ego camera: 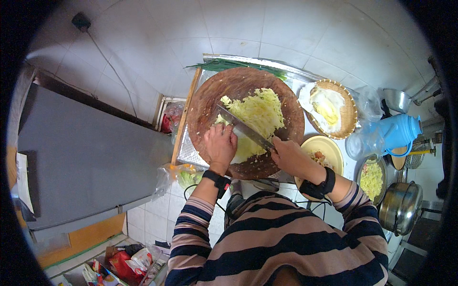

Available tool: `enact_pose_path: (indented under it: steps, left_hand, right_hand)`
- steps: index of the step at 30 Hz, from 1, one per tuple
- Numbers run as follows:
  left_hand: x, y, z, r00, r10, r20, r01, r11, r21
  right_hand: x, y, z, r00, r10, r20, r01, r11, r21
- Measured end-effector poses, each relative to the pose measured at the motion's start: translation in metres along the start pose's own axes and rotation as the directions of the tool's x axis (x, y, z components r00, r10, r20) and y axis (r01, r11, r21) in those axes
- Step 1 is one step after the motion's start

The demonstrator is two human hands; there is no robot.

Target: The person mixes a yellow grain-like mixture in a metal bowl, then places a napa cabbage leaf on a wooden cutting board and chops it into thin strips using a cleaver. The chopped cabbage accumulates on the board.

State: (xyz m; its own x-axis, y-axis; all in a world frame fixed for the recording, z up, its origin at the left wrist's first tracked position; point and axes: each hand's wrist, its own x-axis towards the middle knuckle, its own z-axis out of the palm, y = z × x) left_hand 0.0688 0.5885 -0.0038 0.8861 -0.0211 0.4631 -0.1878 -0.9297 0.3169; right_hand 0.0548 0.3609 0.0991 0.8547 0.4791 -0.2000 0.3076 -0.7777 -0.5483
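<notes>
A round wooden chopping board (211, 89) lies before me, with a heap of shredded pale-green cabbage (263, 107) on it. My right hand (290, 155) grips the handle of a cleaver (247, 129), whose blade runs up and left across the board. Curled fingers of my left hand (220, 142) press on the near left of the board, just beside the blade. A paler piece of cabbage (245, 148) shows between the blade and my left hand. How much of it lies under my fingers is hidden.
Right of the board are a wicker basket (349, 107) with a cloth and cabbage heart, a yellow bowl (334, 146), and a blue thermos (399, 132). Further right stand a bowl of chopped cabbage (372, 178) and a steel pot (400, 207). Green stalks (236, 67) lie behind the board.
</notes>
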Motion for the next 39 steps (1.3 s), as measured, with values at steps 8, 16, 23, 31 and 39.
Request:
enact_pose_path:
  steps: [8, 16, 23, 31, 39]
  left_hand:
    - [0.0, 0.001, -0.001, 1.0, -0.002, 0.006, 0.002, 1.0, 0.03]
    - [-0.002, 0.0, -0.001, 0.999, -0.01, -0.043, 0.01, 1.0, 0.004]
    - [-0.001, 0.0, -0.001, 0.999, -0.007, -0.043, 0.006, 1.0, -0.019]
    - [-0.002, 0.001, -0.001, 0.998, -0.019, -0.06, 0.017, 0.999, -0.029]
    - [-0.005, 0.0, 0.0, 0.997, -0.021, -0.081, 0.019, 1.0, -0.025]
  right_hand:
    - [0.061, 0.018, 0.059, 0.997, 0.068, -0.03, -0.068, 0.998, 0.009]
    - [0.011, -0.001, -0.008, 0.999, -0.031, -0.042, 0.031, 0.999, -0.009]
    - [-0.006, -0.005, -0.003, 1.0, 0.01, 0.009, -0.01, 1.0, 0.001]
    - [0.06, 0.015, 0.06, 0.997, -0.006, -0.079, 0.01, 0.999, 0.045]
    - [0.013, -0.004, -0.001, 0.998, -0.033, -0.062, 0.033, 0.999, -0.009]
